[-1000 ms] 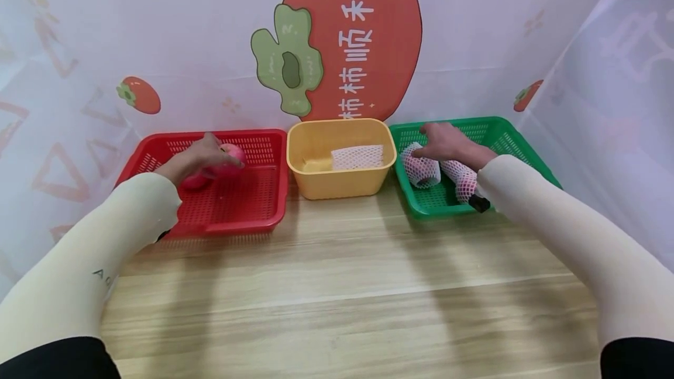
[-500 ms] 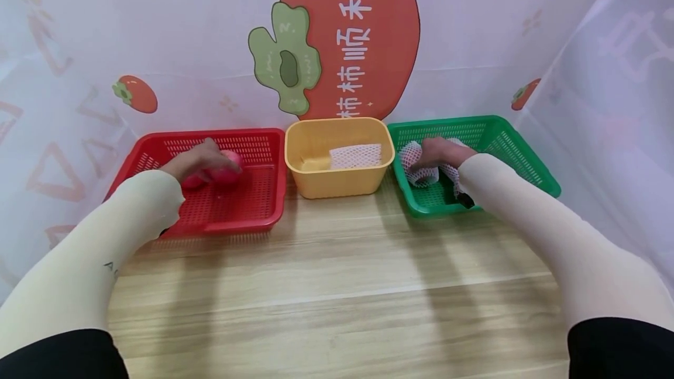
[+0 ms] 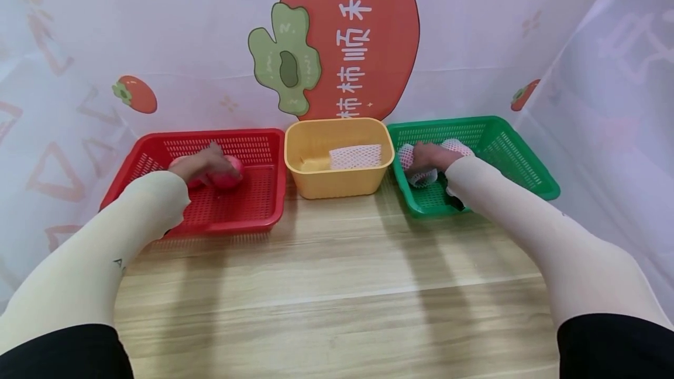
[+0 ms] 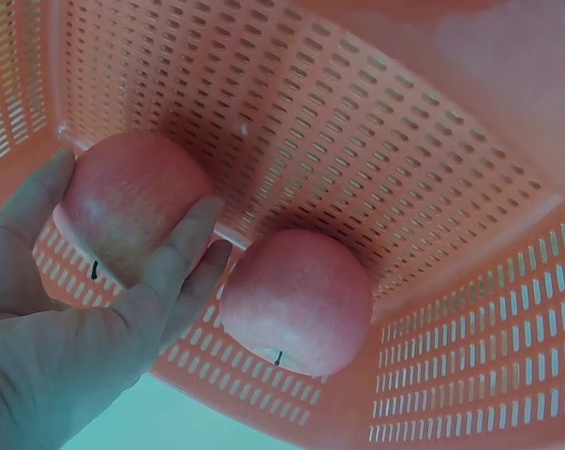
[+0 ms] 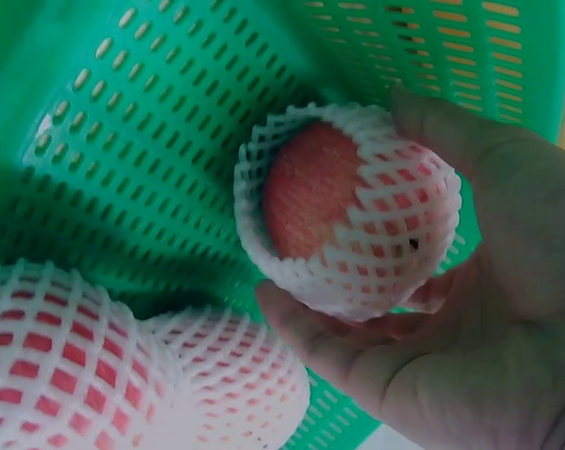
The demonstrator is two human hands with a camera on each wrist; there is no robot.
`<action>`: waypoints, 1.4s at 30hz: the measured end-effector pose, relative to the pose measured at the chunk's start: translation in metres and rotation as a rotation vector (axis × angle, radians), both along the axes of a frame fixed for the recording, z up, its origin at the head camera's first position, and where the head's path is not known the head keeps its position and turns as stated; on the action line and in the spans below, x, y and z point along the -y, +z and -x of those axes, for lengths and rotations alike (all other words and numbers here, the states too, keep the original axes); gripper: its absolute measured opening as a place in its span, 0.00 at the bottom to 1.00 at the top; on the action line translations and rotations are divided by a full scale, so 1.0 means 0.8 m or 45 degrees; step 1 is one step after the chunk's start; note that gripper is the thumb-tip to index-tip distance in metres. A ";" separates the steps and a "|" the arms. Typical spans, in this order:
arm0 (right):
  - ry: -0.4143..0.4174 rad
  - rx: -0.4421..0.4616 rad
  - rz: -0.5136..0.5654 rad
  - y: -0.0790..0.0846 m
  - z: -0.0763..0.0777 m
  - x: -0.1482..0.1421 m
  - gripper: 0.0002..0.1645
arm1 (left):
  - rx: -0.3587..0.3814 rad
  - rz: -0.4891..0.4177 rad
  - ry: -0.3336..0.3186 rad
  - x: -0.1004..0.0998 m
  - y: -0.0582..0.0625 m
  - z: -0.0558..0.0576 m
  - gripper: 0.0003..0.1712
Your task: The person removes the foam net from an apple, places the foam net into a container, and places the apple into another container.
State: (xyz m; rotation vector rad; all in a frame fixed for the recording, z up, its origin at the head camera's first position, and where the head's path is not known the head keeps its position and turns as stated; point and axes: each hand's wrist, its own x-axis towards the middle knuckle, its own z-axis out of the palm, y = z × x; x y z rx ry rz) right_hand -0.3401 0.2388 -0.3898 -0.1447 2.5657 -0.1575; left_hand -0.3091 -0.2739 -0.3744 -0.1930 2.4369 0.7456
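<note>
In the red basket [image 3: 221,228] my left hand [image 3: 202,164] grips a pink-red apple [image 4: 137,202], thumb and fingers on opposite sides of it. A second apple [image 4: 299,302] lies right beside it on the basket floor. Over in the green basket [image 3: 526,162], my right hand [image 5: 488,281] holds an apple sleeved in a white foam net [image 5: 385,234]; bare red peel shows at the sleeve's open end. Two more netted apples, one larger in view [image 5: 66,375] and one behind it [image 5: 235,375], lie near that hand.
Between the baskets stands a yellow bin [image 3: 344,183] with a flat white foam net [image 3: 355,157] inside. A wood-grain table [image 3: 337,285] stretches in front. White printed cloth [image 3: 200,45] hangs behind and at both sides.
My right hand has come down from above the netted apples and closed round the left one. My left hand stays at its apple, shifting slightly.
</note>
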 end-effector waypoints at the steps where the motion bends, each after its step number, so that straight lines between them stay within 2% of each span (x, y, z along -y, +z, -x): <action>1: -0.003 -0.011 -0.003 -0.001 0.000 0.001 0.45 | 0.008 -0.003 -0.009 0.000 0.000 0.000 0.59; 6: -0.017 -0.048 -0.007 -0.002 -0.001 0.005 0.45 | 0.036 0.001 -0.004 -0.002 -0.002 -0.002 0.58; 11: -0.043 -0.054 0.076 0.000 0.000 0.001 0.41 | 0.052 0.001 0.014 -0.003 -0.001 -0.004 0.56; 14: -0.070 -0.069 0.125 0.003 0.001 -0.005 0.40 | 0.042 0.017 -0.008 -0.002 -0.001 -0.004 0.55; 21: -0.027 -0.164 0.164 0.015 0.002 -0.016 0.38 | -0.028 0.081 -0.068 0.000 -0.001 -0.004 0.56; 23: -0.022 -0.179 0.161 0.019 0.000 -0.018 0.39 | -0.064 0.092 -0.073 0.002 -0.005 -0.001 0.55; 25: -0.019 -0.188 0.177 0.024 -0.004 -0.020 0.40 | -0.122 0.090 -0.073 0.009 -0.016 0.007 0.50; 28: -0.015 -0.207 0.211 0.030 -0.010 -0.023 0.39 | -0.176 0.115 -0.092 0.010 -0.021 0.009 0.45; 30: -0.008 -0.225 0.224 0.034 -0.013 -0.024 0.39 | -0.199 0.141 -0.105 0.006 -0.019 0.005 0.42; 32: -0.001 -0.244 0.235 0.039 -0.017 -0.025 0.39 | -0.197 0.176 -0.118 -0.004 -0.008 -0.006 0.43; 36: 0.007 -0.257 0.232 0.048 -0.024 -0.027 0.40 | -0.225 0.203 -0.132 -0.011 0.002 -0.013 0.44; 38: 0.005 -0.256 0.231 0.052 -0.026 -0.028 0.40 | -0.278 0.196 -0.125 -0.007 0.002 -0.012 0.44; 42: -0.001 -0.247 0.213 0.062 -0.029 -0.034 0.42 | -0.374 0.149 -0.132 -0.001 0.009 -0.020 0.42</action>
